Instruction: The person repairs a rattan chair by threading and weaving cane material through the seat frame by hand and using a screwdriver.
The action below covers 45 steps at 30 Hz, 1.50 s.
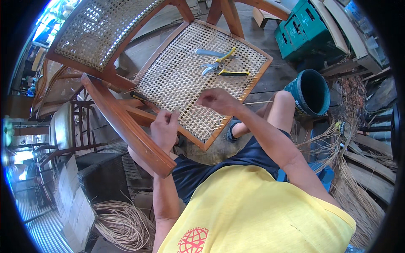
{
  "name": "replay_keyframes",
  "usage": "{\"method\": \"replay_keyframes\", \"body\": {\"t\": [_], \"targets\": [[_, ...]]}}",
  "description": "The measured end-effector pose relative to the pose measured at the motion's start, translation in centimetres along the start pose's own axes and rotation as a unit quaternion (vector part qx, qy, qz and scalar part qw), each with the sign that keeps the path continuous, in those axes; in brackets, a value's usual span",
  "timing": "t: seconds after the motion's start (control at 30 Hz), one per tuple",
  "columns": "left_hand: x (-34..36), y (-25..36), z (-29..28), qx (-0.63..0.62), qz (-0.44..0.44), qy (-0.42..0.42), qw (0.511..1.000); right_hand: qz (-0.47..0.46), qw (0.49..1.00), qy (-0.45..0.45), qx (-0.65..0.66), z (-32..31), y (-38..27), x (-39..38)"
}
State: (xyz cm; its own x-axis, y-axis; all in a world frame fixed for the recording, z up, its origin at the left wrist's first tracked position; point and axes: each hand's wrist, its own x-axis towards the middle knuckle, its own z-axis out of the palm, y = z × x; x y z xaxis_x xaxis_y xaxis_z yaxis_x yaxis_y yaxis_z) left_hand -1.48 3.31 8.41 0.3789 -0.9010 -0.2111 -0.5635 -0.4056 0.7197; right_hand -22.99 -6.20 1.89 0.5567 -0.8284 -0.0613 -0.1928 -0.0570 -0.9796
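"Two hands, then: how are they held?"

"The left hand (164, 127) is bunched, thumb drawn to the fingers, by the near left edge of the seat (193, 138). The right hand (218, 101) curls above the weave (168, 63). Whether either pinches anything, one cannot tell."

"And the seat lies where?"

"Right in front of the person, one corner pointing at the shirt (261, 202)."

"How far along?"

"The weave spans nearly all of it, so most looks done. Loose ends (217, 126) jut near that corner and the right edge; those probably remain to be finished."

"Farther out?"

"Pruners (216, 66) lie on the weave, a bucket (298, 99) stands right, a coil (124, 225) lies lower left."
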Motion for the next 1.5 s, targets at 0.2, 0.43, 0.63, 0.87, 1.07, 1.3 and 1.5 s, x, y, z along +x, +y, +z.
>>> {"method": "replay_keyframes", "body": {"t": [0.2, 0.43, 0.63, 0.87, 1.07, 1.3, 1.5], "targets": [[2.0, -3.3, 7.2, 0.164, 0.154, -0.134, 0.965, 0.021, 0.945, 0.034, -0.325, -2.2, 3.4, -1.3], [2.0, 0.4, 8.8, 0.293, 0.111, -0.153, 0.937, -0.003, 0.958, 0.1, -0.269, -2.6, 3.9, -1.5], [2.5, 2.3, 9.5, 0.339, 0.101, -0.21, 0.912, 0.0, 0.965, 0.103, -0.24, -3.0, 3.4, -1.4], [1.5, -2.1, 11.2, 0.123, 0.107, -0.102, 0.981, -0.006, 0.944, 0.038, -0.327, -0.8, 3.5, -1.8], [-0.2, -2.2, 7.0, 0.15, 0.044, -0.045, 0.987, -0.068, 0.913, 0.079, -0.395, 0.3, 3.6, -3.0], [-2.6, -1.3, 0.5, 0.076, 0.102, 0.101, 0.987, -0.143, 0.951, 0.034, -0.271, 2.0, 1.6, -0.5], [0.4, -1.0, 1.7, 0.113, 0.075, 0.016, 0.991, 0.06, 0.989, 0.019, -0.133, 1.2, -0.9, 0.9]]}}
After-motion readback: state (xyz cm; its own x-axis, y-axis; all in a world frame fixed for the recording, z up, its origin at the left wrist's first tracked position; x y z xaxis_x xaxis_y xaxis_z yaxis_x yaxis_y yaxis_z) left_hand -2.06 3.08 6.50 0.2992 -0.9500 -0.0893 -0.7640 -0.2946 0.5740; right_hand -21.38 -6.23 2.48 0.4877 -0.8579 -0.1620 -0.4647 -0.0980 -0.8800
